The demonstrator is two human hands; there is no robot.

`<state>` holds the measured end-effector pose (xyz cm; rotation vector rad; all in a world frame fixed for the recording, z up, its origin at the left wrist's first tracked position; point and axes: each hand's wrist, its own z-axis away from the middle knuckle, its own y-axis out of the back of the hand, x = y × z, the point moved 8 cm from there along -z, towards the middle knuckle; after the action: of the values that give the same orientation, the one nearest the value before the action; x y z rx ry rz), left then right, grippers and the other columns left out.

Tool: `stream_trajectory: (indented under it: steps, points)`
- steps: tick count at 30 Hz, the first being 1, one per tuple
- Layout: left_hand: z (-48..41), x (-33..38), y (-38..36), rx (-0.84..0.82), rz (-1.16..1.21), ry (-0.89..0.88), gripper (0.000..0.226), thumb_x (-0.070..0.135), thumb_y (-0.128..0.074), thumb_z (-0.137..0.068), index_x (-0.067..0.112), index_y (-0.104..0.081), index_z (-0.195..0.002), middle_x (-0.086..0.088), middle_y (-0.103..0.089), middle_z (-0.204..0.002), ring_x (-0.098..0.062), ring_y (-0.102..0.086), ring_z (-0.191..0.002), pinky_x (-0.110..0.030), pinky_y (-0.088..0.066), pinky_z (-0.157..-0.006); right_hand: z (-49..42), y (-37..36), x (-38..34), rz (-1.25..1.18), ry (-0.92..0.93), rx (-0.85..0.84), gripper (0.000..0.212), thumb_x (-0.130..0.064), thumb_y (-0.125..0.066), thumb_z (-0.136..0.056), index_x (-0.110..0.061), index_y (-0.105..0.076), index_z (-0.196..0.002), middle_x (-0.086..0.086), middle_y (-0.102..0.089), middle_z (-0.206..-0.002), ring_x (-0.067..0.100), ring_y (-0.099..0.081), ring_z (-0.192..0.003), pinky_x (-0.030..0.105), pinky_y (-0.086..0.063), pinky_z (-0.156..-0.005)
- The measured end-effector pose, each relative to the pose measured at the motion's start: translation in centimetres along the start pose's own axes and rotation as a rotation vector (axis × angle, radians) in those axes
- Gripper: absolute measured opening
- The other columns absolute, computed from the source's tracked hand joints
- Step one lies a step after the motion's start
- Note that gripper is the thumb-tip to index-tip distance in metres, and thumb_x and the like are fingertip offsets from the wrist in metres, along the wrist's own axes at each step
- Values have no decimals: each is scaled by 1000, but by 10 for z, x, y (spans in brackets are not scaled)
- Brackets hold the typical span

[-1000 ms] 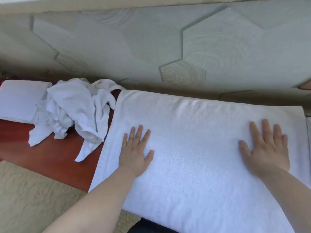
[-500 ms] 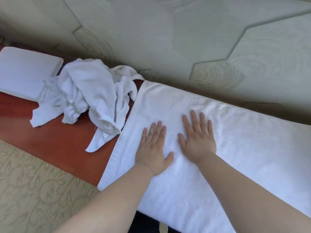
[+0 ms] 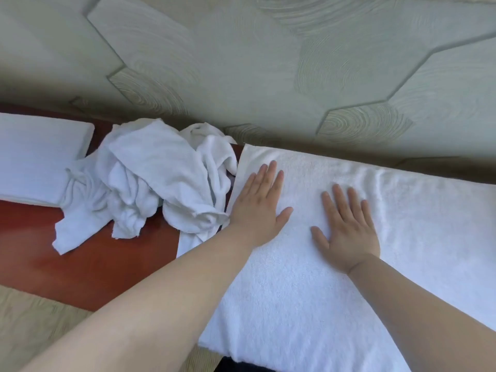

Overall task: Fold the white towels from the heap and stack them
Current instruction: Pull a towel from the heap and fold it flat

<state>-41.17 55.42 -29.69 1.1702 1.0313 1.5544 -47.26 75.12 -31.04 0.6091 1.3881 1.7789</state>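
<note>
Now, 2 hands (image 3: 259,208) (image 3: 349,232) (flat, L+R), 1 towel (image 3: 418,226)

Hands (image 3: 257,210) wider apart (left leftward)

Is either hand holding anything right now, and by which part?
Nothing is held. The left hand and the right hand both lie flat, fingers straight, on the spread white towel, the left one by its left edge.

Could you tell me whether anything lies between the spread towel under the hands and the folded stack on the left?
Yes: the crumpled heap sits on the table directly between the spread towel and the folded stack, with its edges reaching both.
</note>
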Motion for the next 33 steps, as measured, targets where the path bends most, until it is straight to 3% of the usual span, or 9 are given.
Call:
stream_trajectory:
  steps: [3, 9, 12, 16, 22, 25, 28, 29, 33]
  points:
    - [-28, 11, -11, -62, -61, -129, 79, 60, -25, -102, 20, -7, -167, -2, 6, -175, -24, 9, -161, -48, -5, -129, 0, -1, 2, 3, 4, 31, 84, -66, -32, -96, -27, -5, -166, -5, 9, -173, 24, 12, -159, 51, -6, -129]
    - [-64, -67, 7, -22, -116, 38, 82, 60, -26, -102, 12, -7, -167, -10, 2, -175, -27, 5, -161, -45, -1, -130, 1, -3, 0, 24, 12, 49, 83, -64, -34, -96, -27, -7, -166, -3, 6, -173, 25, 11, -159, 52, -8, -128]
    - [-60, -29, 18, 48, -27, 102, 80, 51, -29, -103, 7, -7, -166, -16, 7, -173, -32, 8, -160, -49, 2, -130, 0, -3, -1, 17, 4, 32, 82, -64, -33, -98, -28, -4, -166, -4, 10, -173, 24, 14, -159, 52, -8, -128]
    - [1, 59, -15, 38, 32, -24, 77, 46, -39, -101, 13, -15, -166, -8, 2, -175, -30, 0, -161, -52, -4, -129, 1, -3, -1, -38, 5, 70, 79, -60, -30, -102, -23, -4, -166, -2, 7, -173, 22, 12, -159, 50, -10, -128]
    - [17, 49, -40, -110, -139, 72, 85, 65, -22, -97, 26, 9, -166, -2, 22, -172, -31, 18, -159, -57, 4, -127, 4, -1, 3, -144, -19, 145, 78, -55, -33, -104, -13, -11, -165, 8, 1, -173, 24, 7, -160, 50, -7, -129]
    - [17, 52, -40, -95, -138, 71, 87, 66, -23, -96, 25, 7, -166, -2, 23, -172, -31, 20, -158, -57, 3, -127, 9, 18, 25, -233, -189, 273, 71, -49, -32, -105, -15, -16, -165, 9, -4, -173, 27, 5, -160, 50, -2, -129]
    - [17, 50, -40, -123, -162, 72, 88, 67, -20, -95, 25, 12, -166, -2, 27, -171, -31, 23, -157, -56, 6, -127, 11, 9, 65, -250, -464, 118, 74, -56, -20, -105, -16, -4, -165, 6, 7, -173, 28, 14, -158, 50, 5, -128]
    - [17, 51, -39, -123, -166, 74, 88, 68, -20, -95, 25, 12, -165, -2, 27, -171, -31, 24, -157, -56, 6, -127, 12, 2, 66, -188, -453, 42, 79, -61, -16, -103, -16, 2, -165, 5, 13, -172, 28, 18, -158, 51, 7, -128]
    - [19, 49, -39, -90, -157, 90, 88, 69, -18, -95, 26, 12, -165, -1, 24, -172, -30, 23, -158, -56, 5, -127, -5, -3, 30, -55, -88, -21, 89, -69, -13, -100, -13, 14, -163, 5, 22, -170, 24, 26, -155, 48, 7, -128]
